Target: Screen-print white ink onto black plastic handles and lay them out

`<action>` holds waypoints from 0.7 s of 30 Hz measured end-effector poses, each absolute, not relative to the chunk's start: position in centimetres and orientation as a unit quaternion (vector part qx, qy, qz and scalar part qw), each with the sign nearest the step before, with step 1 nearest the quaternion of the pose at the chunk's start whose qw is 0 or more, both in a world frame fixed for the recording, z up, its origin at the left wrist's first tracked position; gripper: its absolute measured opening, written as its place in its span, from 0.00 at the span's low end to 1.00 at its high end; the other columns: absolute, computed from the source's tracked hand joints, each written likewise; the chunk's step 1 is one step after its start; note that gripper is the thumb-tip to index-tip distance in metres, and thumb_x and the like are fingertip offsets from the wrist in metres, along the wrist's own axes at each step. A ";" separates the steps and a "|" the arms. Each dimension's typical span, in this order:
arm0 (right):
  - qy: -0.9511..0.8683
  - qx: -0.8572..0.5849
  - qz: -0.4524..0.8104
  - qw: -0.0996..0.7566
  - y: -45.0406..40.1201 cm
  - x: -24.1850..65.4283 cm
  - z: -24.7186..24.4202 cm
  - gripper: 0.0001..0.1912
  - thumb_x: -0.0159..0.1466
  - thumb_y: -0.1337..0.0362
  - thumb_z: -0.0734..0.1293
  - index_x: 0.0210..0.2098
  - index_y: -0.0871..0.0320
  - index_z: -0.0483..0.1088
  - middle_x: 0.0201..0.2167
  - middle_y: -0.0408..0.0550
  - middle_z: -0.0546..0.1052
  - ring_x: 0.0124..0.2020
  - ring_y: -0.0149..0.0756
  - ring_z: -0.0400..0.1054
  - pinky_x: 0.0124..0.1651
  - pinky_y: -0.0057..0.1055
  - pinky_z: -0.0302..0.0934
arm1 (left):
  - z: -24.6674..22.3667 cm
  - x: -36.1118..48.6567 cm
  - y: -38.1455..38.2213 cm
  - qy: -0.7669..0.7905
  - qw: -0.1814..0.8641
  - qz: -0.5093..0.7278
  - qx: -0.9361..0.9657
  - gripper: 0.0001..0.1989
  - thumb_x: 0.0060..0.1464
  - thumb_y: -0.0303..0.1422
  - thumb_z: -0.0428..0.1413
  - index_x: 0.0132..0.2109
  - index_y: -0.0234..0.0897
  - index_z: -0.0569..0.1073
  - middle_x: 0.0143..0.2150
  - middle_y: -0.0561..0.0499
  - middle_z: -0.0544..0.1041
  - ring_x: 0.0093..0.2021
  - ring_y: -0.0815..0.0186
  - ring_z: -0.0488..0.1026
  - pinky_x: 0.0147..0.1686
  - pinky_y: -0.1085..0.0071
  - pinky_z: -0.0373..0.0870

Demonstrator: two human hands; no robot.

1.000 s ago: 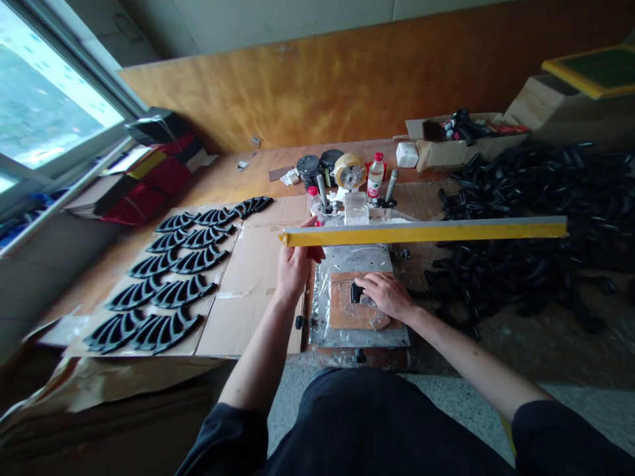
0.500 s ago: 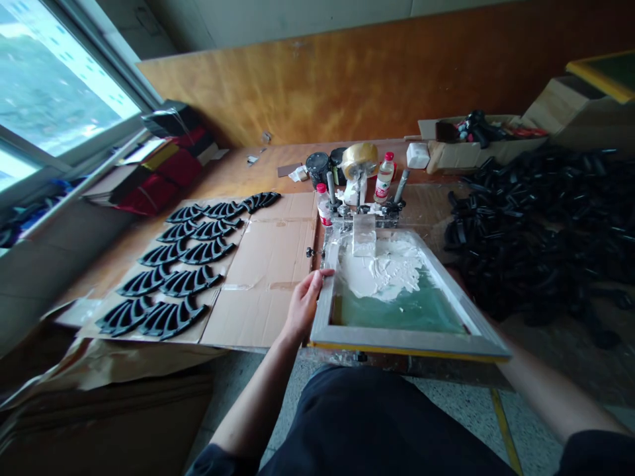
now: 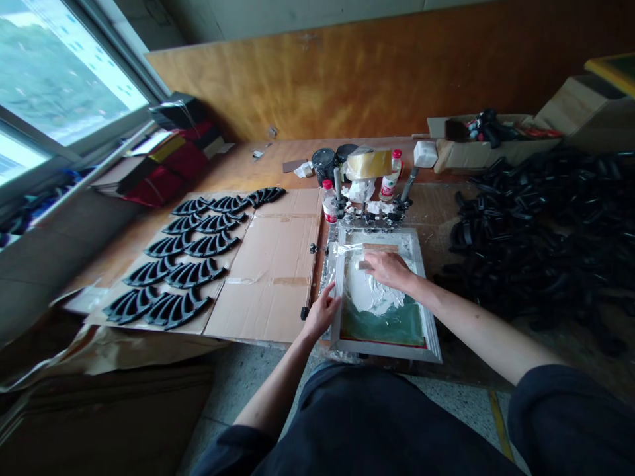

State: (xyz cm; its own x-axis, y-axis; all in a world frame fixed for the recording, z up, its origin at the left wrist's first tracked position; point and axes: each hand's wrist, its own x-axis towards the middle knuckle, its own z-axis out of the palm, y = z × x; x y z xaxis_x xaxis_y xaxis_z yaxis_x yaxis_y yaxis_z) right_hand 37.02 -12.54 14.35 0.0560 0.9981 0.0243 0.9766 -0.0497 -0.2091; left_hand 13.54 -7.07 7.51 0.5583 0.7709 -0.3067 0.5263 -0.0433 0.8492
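A grey-framed printing screen [image 3: 430, 330] lies flat under a clamp stand [image 3: 377, 215], with white paste [image 3: 364, 291] spread over the upper part of its green mesh [image 3: 381, 325]. My left hand [image 3: 322, 312] grips the left side of the frame, thumb and fingers at its edge. Over the paste, my right hand [image 3: 387, 268] is closed on a squeegee [image 3: 366, 264], mostly hidden by the fingers. A brown strip [image 3: 380, 248] shows just beyond that hand.
Black fan-shaped parts [image 3: 191, 276] lie in rows on cardboard [image 3: 262, 264] at the left. Many black pieces [image 3: 536, 244] are heaped at the right. Behind the screen stand red-capped bottles [image 3: 390, 177], a black jar [image 3: 323, 165] and a tape roll [image 3: 368, 162].
The screen has come down flat from its raised tilt. My right hand has moved from the frame's right side onto the squeegee over the paste. My left hand stays at the left edge.
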 end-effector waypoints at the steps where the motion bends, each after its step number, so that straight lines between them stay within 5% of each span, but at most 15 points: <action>1: -0.704 -0.703 0.056 0.084 -13.4 36.7 13.9 0.02 0.63 0.66 0.66 0.35 0.58 0.70 0.35 0.49 0.76 0.37 0.40 0.70 0.37 0.31 0.59 | 7.4 13.5 -7.0 0.455 0.521 0.117 0.713 0.27 0.58 0.42 0.52 0.62 0.41 0.66 0.26 0.57 0.69 0.26 0.70 0.66 0.29 0.75 0.64; 8: -0.835 -0.539 0.075 0.079 -19.1 36.1 13.5 0.09 0.61 0.75 0.60 0.32 0.58 0.70 0.32 0.48 0.75 0.35 0.37 0.66 0.34 0.30 0.55 | 6.6 13.2 -6.9 0.449 0.520 0.108 0.719 0.28 0.59 0.43 0.50 0.64 0.42 0.63 0.27 0.56 0.69 0.27 0.70 0.66 0.28 0.76 0.60; 21: -0.797 -0.579 0.075 0.155 -19.7 35.4 12.5 0.10 0.62 0.74 0.62 0.37 0.57 0.73 0.33 0.47 0.74 0.37 0.37 0.67 0.37 0.30 0.60 | 7.8 13.4 -7.0 0.458 0.543 0.126 0.692 0.28 0.56 0.43 0.54 0.62 0.39 0.67 0.25 0.57 0.68 0.25 0.71 0.64 0.27 0.75 0.61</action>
